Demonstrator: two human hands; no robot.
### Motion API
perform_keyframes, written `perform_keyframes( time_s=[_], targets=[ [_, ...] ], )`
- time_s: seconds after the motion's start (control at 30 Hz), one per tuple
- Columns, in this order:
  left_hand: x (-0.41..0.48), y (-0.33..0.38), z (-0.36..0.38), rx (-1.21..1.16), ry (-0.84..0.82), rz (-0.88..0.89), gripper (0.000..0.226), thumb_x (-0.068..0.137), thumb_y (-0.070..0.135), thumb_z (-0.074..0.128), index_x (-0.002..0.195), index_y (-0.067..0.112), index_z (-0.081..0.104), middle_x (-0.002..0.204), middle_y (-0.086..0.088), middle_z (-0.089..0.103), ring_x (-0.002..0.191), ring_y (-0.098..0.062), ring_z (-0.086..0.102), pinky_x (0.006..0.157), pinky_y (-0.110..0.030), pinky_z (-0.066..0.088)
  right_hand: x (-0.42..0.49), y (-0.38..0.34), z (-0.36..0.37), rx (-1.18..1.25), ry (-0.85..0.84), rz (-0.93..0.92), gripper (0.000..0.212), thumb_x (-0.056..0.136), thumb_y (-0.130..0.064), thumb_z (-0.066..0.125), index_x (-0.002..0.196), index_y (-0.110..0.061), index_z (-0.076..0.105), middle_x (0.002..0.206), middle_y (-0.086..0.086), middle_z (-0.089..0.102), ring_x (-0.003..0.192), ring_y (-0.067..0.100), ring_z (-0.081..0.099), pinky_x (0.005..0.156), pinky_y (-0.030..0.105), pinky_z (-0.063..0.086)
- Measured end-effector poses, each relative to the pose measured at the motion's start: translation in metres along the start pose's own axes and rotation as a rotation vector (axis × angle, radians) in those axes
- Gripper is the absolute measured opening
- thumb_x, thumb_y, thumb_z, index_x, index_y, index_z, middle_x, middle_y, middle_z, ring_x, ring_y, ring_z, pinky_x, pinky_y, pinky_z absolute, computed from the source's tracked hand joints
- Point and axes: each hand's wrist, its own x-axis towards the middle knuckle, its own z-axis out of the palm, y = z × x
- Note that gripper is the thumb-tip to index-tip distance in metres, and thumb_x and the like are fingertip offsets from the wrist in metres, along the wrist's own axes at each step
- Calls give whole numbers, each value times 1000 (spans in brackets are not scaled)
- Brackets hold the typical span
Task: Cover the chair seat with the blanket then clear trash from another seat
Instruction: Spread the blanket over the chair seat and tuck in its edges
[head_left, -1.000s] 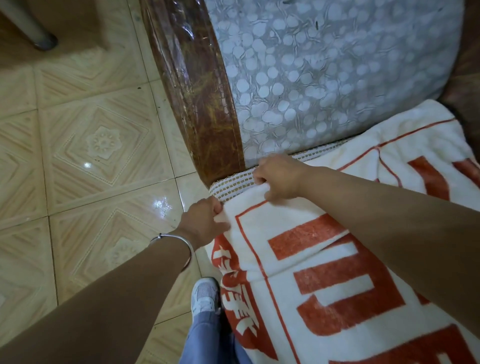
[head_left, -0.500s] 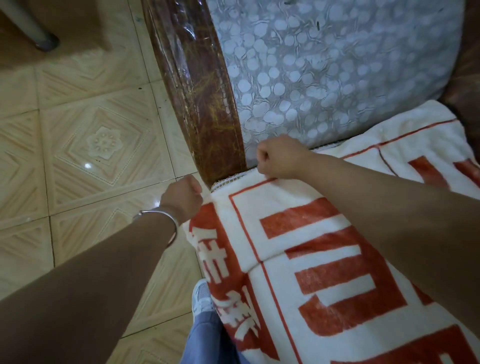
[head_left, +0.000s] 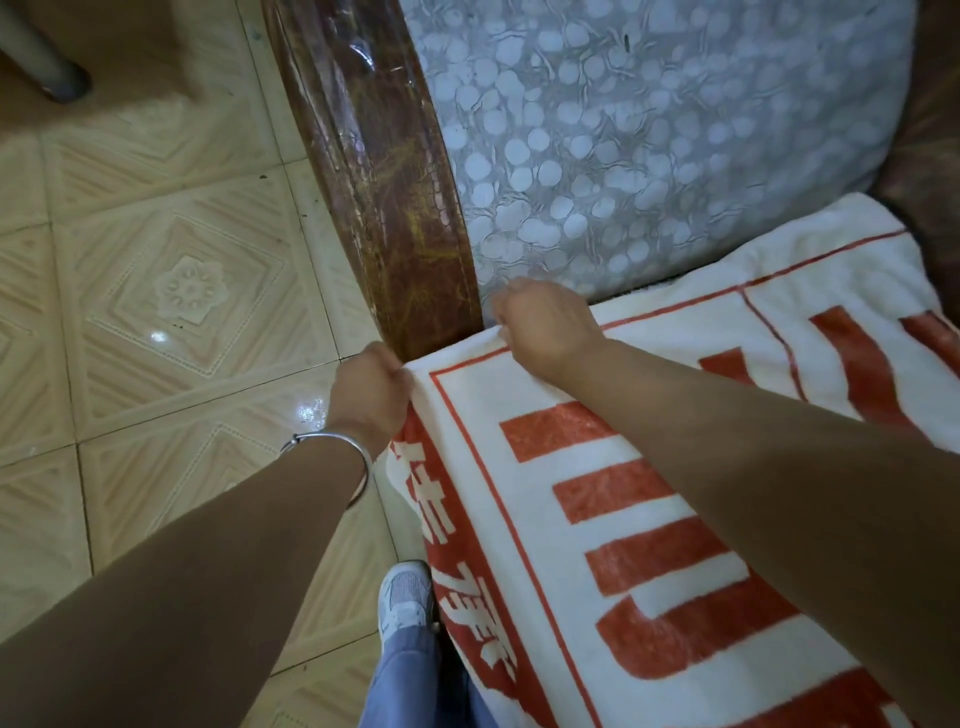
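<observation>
Blanket (head_left: 649, 519): white with red lettering, spread over the chair seat; far edge meets the dotted back cushion (head_left: 649, 130), left border hangs over the seat's side.
Left hand (head_left: 370, 392): grip closed on the blanket's corner, beside the brown armrest (head_left: 395, 208).
Right hand (head_left: 545, 325): grip pinching the blanket's far edge, at the foot of the cushion.
Step in hand: step 1, covering the seat; corner being seated.
Next move, judged: tuck or smooth the corner flat, release both hands, then turn to the other seat.
Trash, other seat: not in view.
Floor (head_left: 156, 260): patterned tile.
</observation>
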Motion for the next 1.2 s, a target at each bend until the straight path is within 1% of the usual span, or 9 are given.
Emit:
perform_keyframes(
  time_s=[0.1,0.23,0.33,0.53,0.63,0.77,0.87,1.1,1.2],
  targets=[
    [4,-3,0,39,62,-42,16,87,3,44,96,-2,57,102,-22,62,97,-36,58,74,-34,43,-3,-6,5,90,10,10,31,88,3,45,118,-4,51,121,16,51,109,32,51,81,35,41],
    [-11,4,7,9,-15,222,8,90,10,47,92,13,54,99,-8,57,93,-27,57,73,-29,38,-6,6,0,149,25,69,30,86,5,44,112,-4,57,116,16,58,108,32,54,83,35,44],
    [-16,14,12,134,-25,306,25,96,15,37,108,10,59,107,-12,59,98,-28,56,77,-32,40,-7,32,-9,8,74,226,33,87,4,44,116,-4,58,120,16,59,116,32,50,89,38,45],
    [-11,23,14,200,-176,281,7,87,16,53,90,11,49,96,-6,45,88,-31,54,70,-29,37,-15,100,-11,-245,-149,331,35,92,-3,41,121,-10,60,128,13,56,119,31,51,92,38,46],
    [-15,31,8,273,-277,304,14,84,16,56,88,14,43,86,-10,57,75,-28,54,63,-30,40,-16,104,-12,-200,-186,318,34,90,-3,44,119,-11,60,127,13,56,117,33,55,90,39,47],
    [-15,38,-4,150,-28,360,12,79,11,57,81,16,46,72,-2,55,68,-27,55,58,-31,39,-9,113,-25,-50,125,483,28,90,-3,47,117,-2,55,120,21,58,111,39,58,87,41,47],
    [-19,35,3,262,39,423,10,79,8,57,81,13,48,82,-7,53,80,-31,53,62,-33,36,-13,109,-14,40,87,504,30,91,0,44,120,2,49,121,25,56,112,41,56,88,42,46],
    [1,47,7,120,-194,331,26,97,19,38,97,11,63,91,-3,62,87,-22,55,73,-23,33,-17,109,-4,79,25,430,30,89,6,42,118,3,49,120,26,55,110,41,57,87,41,46],
    [6,50,1,178,-288,267,18,92,18,52,99,10,67,90,-2,63,87,-16,54,74,-23,36,-20,110,-3,77,5,413,31,90,4,42,120,4,49,123,25,54,112,38,56,88,39,46]
  ],
)
